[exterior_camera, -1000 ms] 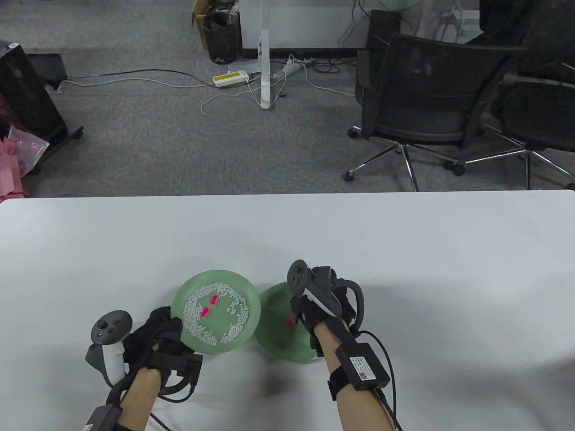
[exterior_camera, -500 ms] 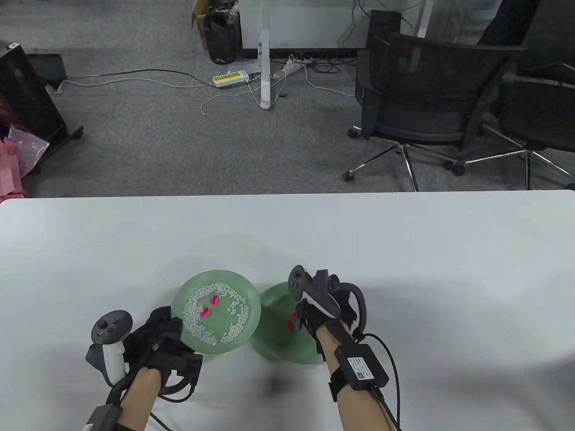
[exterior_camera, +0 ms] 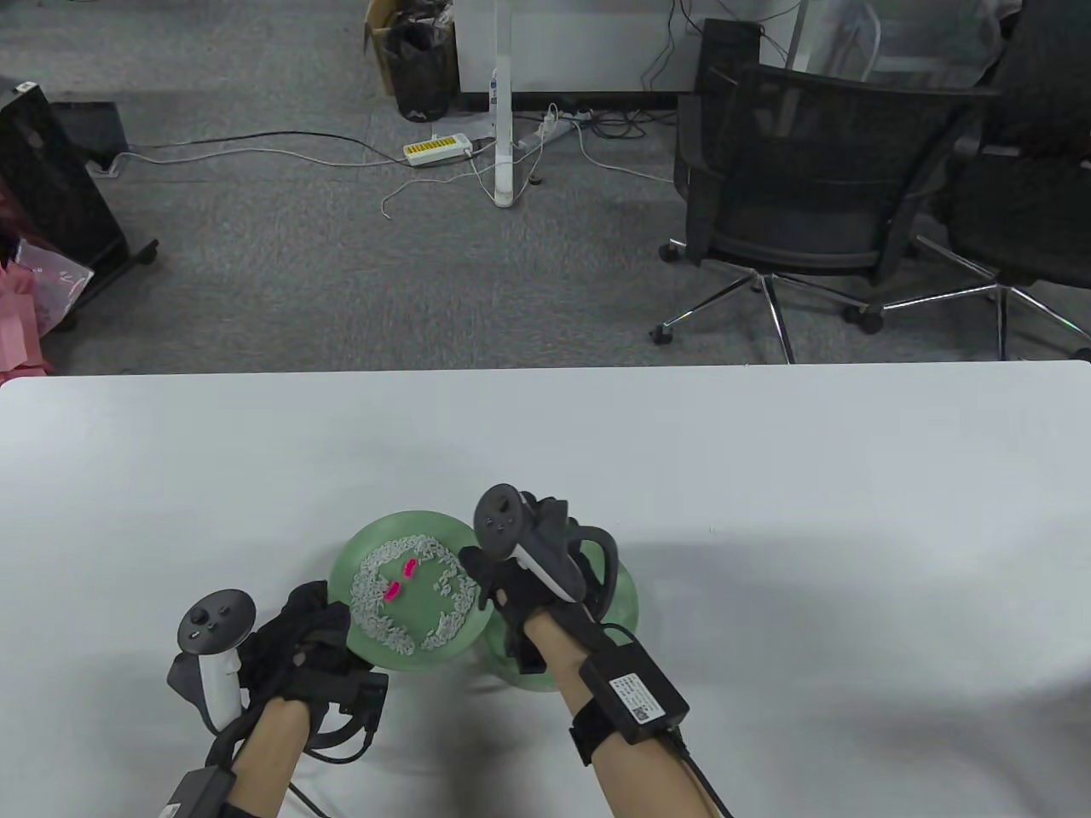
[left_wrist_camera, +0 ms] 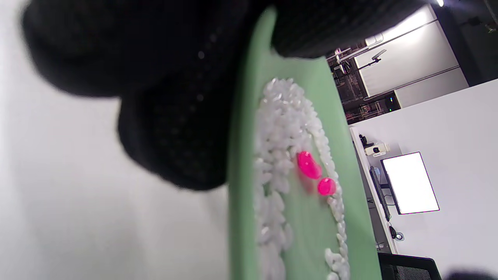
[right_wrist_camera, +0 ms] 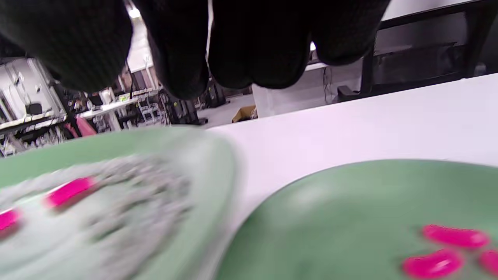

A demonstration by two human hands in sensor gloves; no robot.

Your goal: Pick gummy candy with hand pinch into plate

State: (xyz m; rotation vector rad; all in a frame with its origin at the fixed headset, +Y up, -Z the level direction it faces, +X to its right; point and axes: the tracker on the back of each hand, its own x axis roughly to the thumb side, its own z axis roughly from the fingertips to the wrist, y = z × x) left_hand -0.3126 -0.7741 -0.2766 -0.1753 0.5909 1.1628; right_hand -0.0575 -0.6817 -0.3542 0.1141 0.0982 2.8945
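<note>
A green plate point(exterior_camera: 460, 635) with a ring of white rice holds two pink gummy candies point(exterior_camera: 401, 579). My left hand point(exterior_camera: 328, 615) grips that plate's near-left rim; in the left wrist view its fingers point(left_wrist_camera: 175, 116) clasp the rim point(left_wrist_camera: 241, 202) beside the two candies point(left_wrist_camera: 316, 175). My right hand point(exterior_camera: 482, 581) hovers over the plate's right edge and holds nothing. Its fingertips point(right_wrist_camera: 183, 77) hang above the gap between the plates. The second green plate point(exterior_camera: 628, 596) lies mostly under that hand; the right wrist view shows three pink candies point(right_wrist_camera: 447, 249) in it.
Both plates sit near the white table's point(exterior_camera: 767, 477) front middle. Beyond the far edge are carpet, cables and black office chairs point(exterior_camera: 810, 187).
My right hand has moved left from above the second plate to the right edge of the rice plate. The left hand and its plate have stayed put.
</note>
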